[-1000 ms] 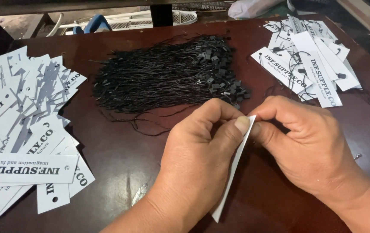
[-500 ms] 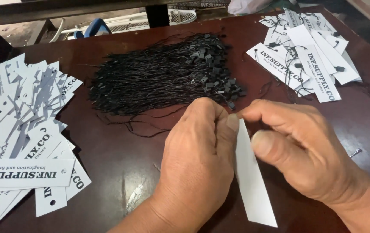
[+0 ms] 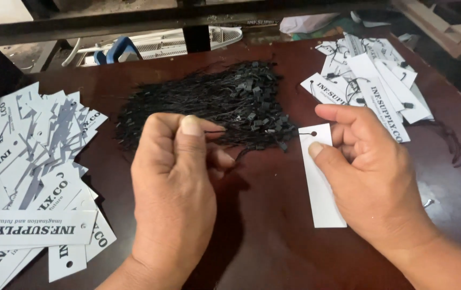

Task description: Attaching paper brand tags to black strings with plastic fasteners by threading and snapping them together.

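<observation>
Here the right hand (image 3: 372,177) holds a blank white tag (image 3: 320,177) just right of the tabletop's (image 3: 262,241) centre, thumb pressed on its face near the top and the other fingers curled behind its right edge. The tag is a narrow card strip; its long axis runs roughly from 12 to 6 o'clock, the lower end leaning slightly toward 5. The punched hole (image 3: 314,133) sits at the 12 o'clock end, pointing away from the person, and a thin black string (image 3: 241,130) appears to run out of it toward 9 o'clock.

The left hand (image 3: 174,188) is closed, thumb pinched against the forefinger on the string's other end, at about 9 o'clock from the hole. Neither hand is spread wide; both sets of fingers are narrow and gripping.

The tag looks light and fairly stiff, though thin enough to bend or crease if squeezed hard. I judge it best taken by its edges or flat between thumb and finger near the hole end, as now. The string looks limp, fine and likely to slip, so a tight fingertip pinch suits it.

A heap of black strings (image 3: 209,99) lies at 12 o'clock, just beyond the hands. Printed tags (image 3: 26,172) fan out at 9 o'clock. Strung tags (image 3: 370,75) lie in a pile at 2 o'clock.
</observation>
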